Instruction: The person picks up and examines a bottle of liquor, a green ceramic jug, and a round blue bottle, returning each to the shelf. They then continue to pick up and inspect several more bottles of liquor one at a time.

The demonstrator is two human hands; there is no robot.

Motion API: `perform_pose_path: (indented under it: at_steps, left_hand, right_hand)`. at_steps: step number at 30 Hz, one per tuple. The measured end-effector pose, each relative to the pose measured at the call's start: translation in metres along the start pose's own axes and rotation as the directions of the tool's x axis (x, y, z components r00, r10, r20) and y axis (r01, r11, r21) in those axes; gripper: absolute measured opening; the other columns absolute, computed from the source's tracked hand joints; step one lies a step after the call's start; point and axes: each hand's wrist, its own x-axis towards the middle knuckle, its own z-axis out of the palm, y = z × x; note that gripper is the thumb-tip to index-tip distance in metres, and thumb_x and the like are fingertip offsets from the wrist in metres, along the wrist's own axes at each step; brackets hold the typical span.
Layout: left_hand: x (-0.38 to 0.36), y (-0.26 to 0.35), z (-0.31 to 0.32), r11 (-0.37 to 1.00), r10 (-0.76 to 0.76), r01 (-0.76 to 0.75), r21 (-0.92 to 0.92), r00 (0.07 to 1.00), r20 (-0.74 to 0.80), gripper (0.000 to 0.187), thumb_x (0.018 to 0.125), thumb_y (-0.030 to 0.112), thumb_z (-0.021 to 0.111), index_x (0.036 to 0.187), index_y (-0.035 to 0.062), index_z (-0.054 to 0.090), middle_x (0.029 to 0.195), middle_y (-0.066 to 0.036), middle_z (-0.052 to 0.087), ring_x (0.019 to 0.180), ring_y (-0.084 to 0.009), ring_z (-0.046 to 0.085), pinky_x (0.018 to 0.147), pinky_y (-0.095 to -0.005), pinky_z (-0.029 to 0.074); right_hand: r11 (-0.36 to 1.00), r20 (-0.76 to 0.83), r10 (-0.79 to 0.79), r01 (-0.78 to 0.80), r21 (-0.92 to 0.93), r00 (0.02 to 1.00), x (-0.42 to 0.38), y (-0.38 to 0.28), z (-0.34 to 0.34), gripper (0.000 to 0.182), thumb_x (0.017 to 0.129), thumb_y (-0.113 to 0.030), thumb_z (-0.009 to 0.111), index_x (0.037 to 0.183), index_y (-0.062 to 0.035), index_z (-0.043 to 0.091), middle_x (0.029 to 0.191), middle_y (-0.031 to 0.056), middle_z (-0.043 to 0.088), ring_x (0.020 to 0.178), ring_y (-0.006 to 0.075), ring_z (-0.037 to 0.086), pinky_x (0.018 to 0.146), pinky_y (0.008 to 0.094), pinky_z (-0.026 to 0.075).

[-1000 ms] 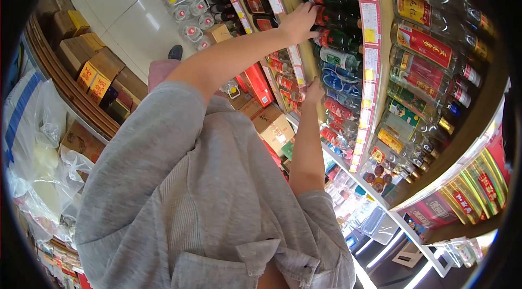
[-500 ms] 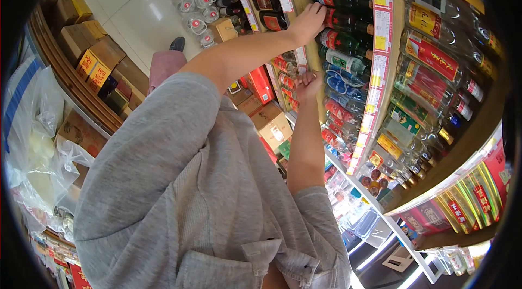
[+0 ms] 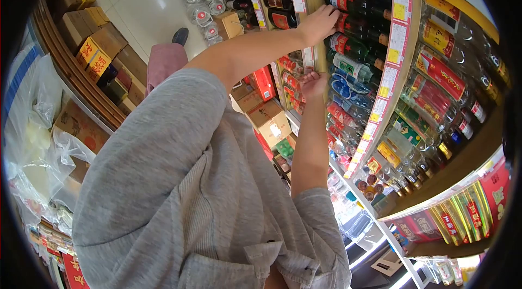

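The fingers of the left hand (image 3: 317,23) curl over the dark green bottles with red star labels (image 3: 348,44) lying on the shelf, touching the nearest one, though whether they actually grip it cannot be told. Just below, the right hand (image 3: 314,83) is bunched into a loose fist beside the blue-labelled bottles (image 3: 342,86), close to the shelf's price-tag strip (image 3: 387,79). Cardboard boxes (image 3: 269,120) sit lower down, near the tiled floor (image 3: 147,11).
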Motion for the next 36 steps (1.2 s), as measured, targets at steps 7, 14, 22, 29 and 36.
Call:
perform_pose_path:
  at_steps: [7, 14, 22, 29, 36]
  left_hand:
    - [0.022, -0.016, -0.013, 0.996, -0.008, -0.012, -0.085, 0.972, -0.236, 0.047, 0.091, 0.019, 0.076, 0.130, 0.0005, 0.057, 0.122, -0.017, 0.056, 0.116, -0.0396, 0.060, 0.099, -0.0460, 0.053]
    - [0.043, -0.025, -0.011, 0.998, -0.057, 0.056, -0.010, 0.983, -0.172, 0.049, 0.092, 0.022, 0.076, 0.135, 0.0065, 0.060, 0.119, -0.014, 0.060, 0.115, -0.0361, 0.060, 0.101, -0.0448, 0.052]
    - [0.045, -0.027, -0.008, 0.997, -0.070, 0.072, 0.008, 0.980, -0.184, 0.042, 0.090, 0.024, 0.077, 0.124, 0.0054, 0.063, 0.116, -0.012, 0.060, 0.113, -0.0337, 0.062, 0.097, -0.0445, 0.056]
    - [0.041, -0.023, -0.025, 0.996, -0.089, 0.082, -0.044, 0.975, -0.201, 0.045, 0.088, 0.019, 0.079, 0.126, 0.0041, 0.060, 0.120, -0.014, 0.057, 0.117, -0.0352, 0.060, 0.096, -0.0444, 0.058]
    - [0.070, -0.036, -0.044, 0.999, -0.022, 0.032, 0.023, 0.937, -0.349, 0.057, 0.089, 0.021, 0.080, 0.138, 0.0037, 0.055, 0.121, -0.017, 0.057, 0.118, -0.0379, 0.058, 0.102, -0.0462, 0.052]
  right_hand:
    - [0.999, -0.015, 0.002, -0.001, 0.034, 1.000, -0.004, 0.000, 0.001, 0.045, 0.098, -0.047, 0.054, 0.072, -0.0113, 0.059, 0.070, 0.0034, 0.060, 0.067, 0.0206, 0.053, 0.065, 0.0379, 0.046]
    - [0.999, -0.059, 0.004, -0.001, 0.052, 0.998, -0.010, 0.001, 0.005, 0.045, 0.097, -0.047, 0.054, 0.070, -0.0116, 0.057, 0.068, 0.0038, 0.057, 0.067, 0.0209, 0.053, 0.065, 0.0365, 0.045]
    - [0.999, -0.063, -0.033, 0.033, 0.006, 0.997, -0.017, 0.003, 0.010, 0.048, 0.099, -0.050, 0.052, 0.069, -0.0123, 0.057, 0.067, 0.0048, 0.058, 0.067, 0.0224, 0.057, 0.065, 0.0380, 0.048]
    - [0.999, -0.087, -0.030, 0.032, 0.024, 0.996, -0.009, 0.002, 0.004, 0.051, 0.099, -0.052, 0.052, 0.068, -0.0119, 0.057, 0.071, 0.0051, 0.062, 0.068, 0.0226, 0.058, 0.066, 0.0378, 0.050]
    - [1.000, -0.076, -0.023, 0.022, -0.003, 0.997, -0.015, 0.001, 0.008, 0.054, 0.097, -0.057, 0.053, 0.067, -0.0119, 0.057, 0.070, 0.0051, 0.061, 0.068, 0.0226, 0.057, 0.066, 0.0369, 0.049]
